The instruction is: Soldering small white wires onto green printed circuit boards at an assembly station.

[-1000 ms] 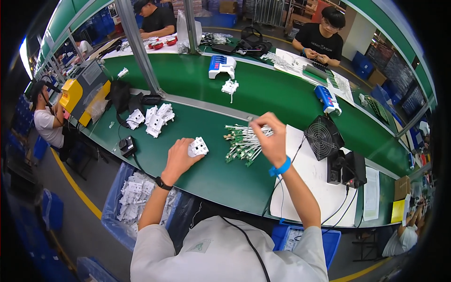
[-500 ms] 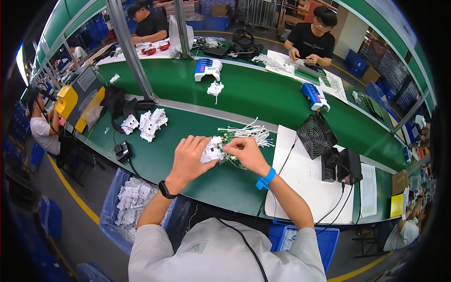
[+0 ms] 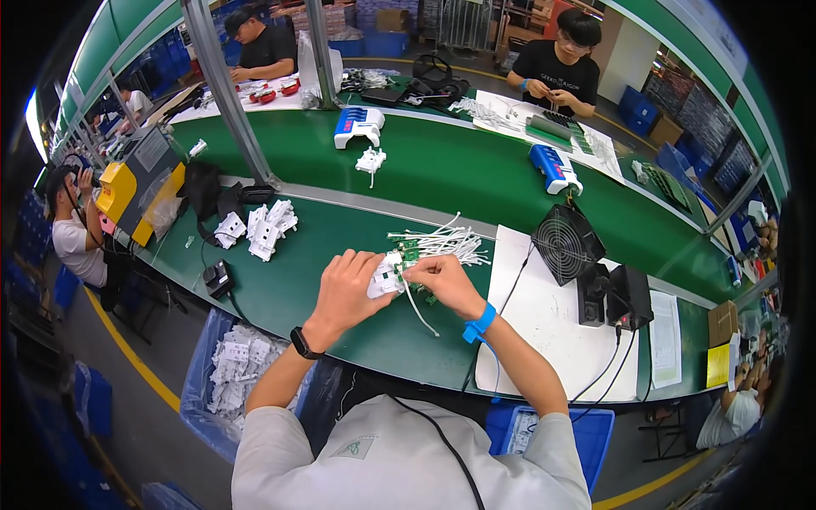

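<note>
My left hand [image 3: 342, 289] grips a white plastic housing [image 3: 382, 283] above the green bench, thumb along its near side. The fingertips of my right hand [image 3: 448, 286] are closed at the housing's right edge on a small green circuit board, mostly hidden by the fingers. From there a white wire [image 3: 422, 316] hangs down toward the bench. Just beyond my right hand lies a bundle of white wires [image 3: 455, 245] with green boards at their left ends. A pile of white housings [image 3: 272, 228] rests farther left on the bench.
A blue bin of white parts [image 3: 238, 361] stands below the bench at left. To the right are a black fan [image 3: 568, 244], black power boxes [image 3: 627, 297] and a white sheet [image 3: 535, 340]. Blue-and-white units [image 3: 359, 127] sit on the green belt [image 3: 459, 166]. Co-workers sit beyond.
A white wire now hangs below my right hand, its fingertips against the housing. The units on the belt have shifted left. My left hand keeps its hold.
</note>
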`<state>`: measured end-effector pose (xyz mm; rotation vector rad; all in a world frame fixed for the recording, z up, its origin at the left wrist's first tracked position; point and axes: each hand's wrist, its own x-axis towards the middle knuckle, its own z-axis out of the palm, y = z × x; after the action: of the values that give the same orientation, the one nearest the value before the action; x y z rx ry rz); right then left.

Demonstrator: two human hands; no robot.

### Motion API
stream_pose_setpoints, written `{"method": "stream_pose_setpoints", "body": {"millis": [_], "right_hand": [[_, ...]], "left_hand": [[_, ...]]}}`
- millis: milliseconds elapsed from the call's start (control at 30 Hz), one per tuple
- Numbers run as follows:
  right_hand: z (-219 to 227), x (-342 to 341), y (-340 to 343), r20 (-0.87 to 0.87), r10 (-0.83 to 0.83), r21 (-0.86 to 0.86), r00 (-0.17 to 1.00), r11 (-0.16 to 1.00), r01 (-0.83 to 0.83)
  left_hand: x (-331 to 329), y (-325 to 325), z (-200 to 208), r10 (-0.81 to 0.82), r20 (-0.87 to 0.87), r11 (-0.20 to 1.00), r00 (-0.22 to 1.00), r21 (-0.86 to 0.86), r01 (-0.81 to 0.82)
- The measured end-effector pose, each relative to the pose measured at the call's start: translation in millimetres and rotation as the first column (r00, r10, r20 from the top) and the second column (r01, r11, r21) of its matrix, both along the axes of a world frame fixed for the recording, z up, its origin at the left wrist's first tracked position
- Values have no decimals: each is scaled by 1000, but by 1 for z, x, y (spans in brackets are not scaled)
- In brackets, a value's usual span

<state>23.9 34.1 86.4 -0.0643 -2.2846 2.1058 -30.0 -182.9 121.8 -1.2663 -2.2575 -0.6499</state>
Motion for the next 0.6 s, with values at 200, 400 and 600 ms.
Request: {"method": "stream_pose_setpoints", "body": {"millis": [200,400,600], "right_hand": [[-7,4,4,76,-12,-73,997,997,18],[-15,9,10,74,7,-164,997,987,5],[-17,12,16,109,23,-170,994,985,-5]], "left_hand": [[-2,5,-3,-19,14,1000,1000,-21,19],[-2,11,-1,-47,14,999,999,-6,47],[-2,15,-6,-72,12,997,997,7,71]]}}
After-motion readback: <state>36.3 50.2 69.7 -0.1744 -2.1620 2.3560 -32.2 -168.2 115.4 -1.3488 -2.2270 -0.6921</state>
